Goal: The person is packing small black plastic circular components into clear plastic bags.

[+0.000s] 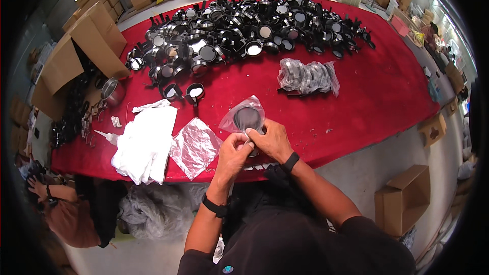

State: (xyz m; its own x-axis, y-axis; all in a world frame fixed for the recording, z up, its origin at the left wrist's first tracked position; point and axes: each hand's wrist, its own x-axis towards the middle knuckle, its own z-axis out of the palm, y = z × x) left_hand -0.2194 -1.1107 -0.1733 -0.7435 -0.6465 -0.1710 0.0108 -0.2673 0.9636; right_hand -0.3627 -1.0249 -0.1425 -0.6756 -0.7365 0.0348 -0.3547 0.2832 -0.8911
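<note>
A clear plastic bag (227, 121) with a round dark part (248, 117) inside it lies near the table's front edge. My left hand (235, 154) is closed in a pinch on the bag's near end. My right hand (273, 141) grips the bag from the right, thumb against the lower side of the round part. The two hands almost touch. To the left lies a stack of flat clear bags (196, 147). Two black round cups with handles, a left cup (172, 91) and a right cup (195, 91), stand farther off with white inside.
A big heap of black-handled round parts (219, 35) covers the far side of the red table (351, 102). Bagged parts (307, 77) lie right of centre. White cloth (145, 140), a squeeze bottle (107, 136) and a metal cup (112, 91) are at left. A carton (402, 201) sits on the floor.
</note>
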